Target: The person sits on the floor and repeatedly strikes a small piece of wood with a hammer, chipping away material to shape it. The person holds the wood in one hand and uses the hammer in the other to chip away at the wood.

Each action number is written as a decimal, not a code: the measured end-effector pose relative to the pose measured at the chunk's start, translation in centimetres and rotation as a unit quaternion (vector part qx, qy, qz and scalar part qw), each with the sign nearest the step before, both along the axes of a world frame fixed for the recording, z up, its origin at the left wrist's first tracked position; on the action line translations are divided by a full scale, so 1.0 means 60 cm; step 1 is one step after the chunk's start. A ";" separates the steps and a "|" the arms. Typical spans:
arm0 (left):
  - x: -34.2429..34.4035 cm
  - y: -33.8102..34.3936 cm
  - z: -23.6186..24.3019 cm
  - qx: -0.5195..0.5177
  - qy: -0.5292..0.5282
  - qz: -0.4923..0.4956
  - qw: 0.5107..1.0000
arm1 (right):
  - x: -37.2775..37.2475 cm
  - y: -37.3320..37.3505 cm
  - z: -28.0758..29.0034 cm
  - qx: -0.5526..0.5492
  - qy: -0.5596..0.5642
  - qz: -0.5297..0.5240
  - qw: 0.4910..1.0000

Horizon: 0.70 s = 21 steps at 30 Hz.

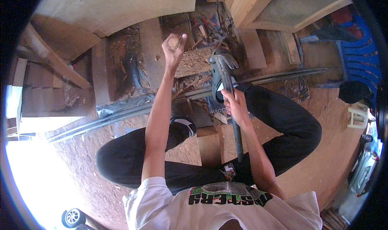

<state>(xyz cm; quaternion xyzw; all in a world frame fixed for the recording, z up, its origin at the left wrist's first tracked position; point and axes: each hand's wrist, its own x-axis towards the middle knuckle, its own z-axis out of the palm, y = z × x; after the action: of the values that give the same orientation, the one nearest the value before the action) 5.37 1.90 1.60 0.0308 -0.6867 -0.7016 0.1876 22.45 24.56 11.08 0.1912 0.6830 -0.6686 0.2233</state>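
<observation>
My left hand [173, 54] is closed round a tan piece of wood [174, 41], seen end-on with its round top showing. Its lower part is hidden by the fist. Below and right of that fist lies a rough wooden block [195, 62] with chips around it. My right hand [233, 104] grips a claw hammer [227, 73] by its long dark handle. The hammer's head points away from me, above my right shoe, and its handle end hangs back toward my lap. The hammer is apart from the wood in my left hand.
Long grey pipes [121, 116] cross the ground before my feet. Wood scraps [204, 30] and boards [150, 52] lie beyond. Large panels [121, 3] lean at the far side. At right stand a blue plastic chair [359, 54], a pale stool [357, 116] and a car [365, 171].
</observation>
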 end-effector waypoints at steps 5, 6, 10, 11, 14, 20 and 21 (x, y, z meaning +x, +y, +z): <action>-0.002 -0.002 -0.007 -0.035 0.018 -0.011 0.999 | -0.002 -0.001 -0.001 -0.002 0.006 -0.001 1.000; -0.003 -0.002 -0.008 -0.040 0.006 -0.016 0.999 | -0.004 -0.004 0.004 0.014 0.020 0.008 1.000; -0.006 0.008 -0.015 -0.098 0.017 -0.019 0.995 | -0.021 -0.022 0.056 0.036 0.082 0.030 0.995; -0.009 0.011 -0.018 -0.109 0.028 -0.014 0.994 | -0.027 -0.025 0.078 0.050 0.064 0.023 0.996; -0.012 0.015 -0.026 -0.117 0.042 -0.027 0.992 | -0.032 -0.035 0.147 -0.030 0.140 0.006 0.990; -0.015 0.004 -0.032 -0.140 0.047 -0.052 0.988 | -0.060 -0.084 0.122 0.033 0.404 0.016 0.914; -0.013 0.002 -0.032 -0.150 0.058 -0.059 0.985 | -0.071 -0.094 0.095 0.107 0.438 0.048 0.891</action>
<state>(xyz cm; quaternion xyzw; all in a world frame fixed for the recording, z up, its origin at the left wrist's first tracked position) 4.62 2.02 -0.31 -0.0787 -0.7731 -0.6006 0.1881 18.17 18.92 16.79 -0.1318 0.7871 -0.5961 -0.0885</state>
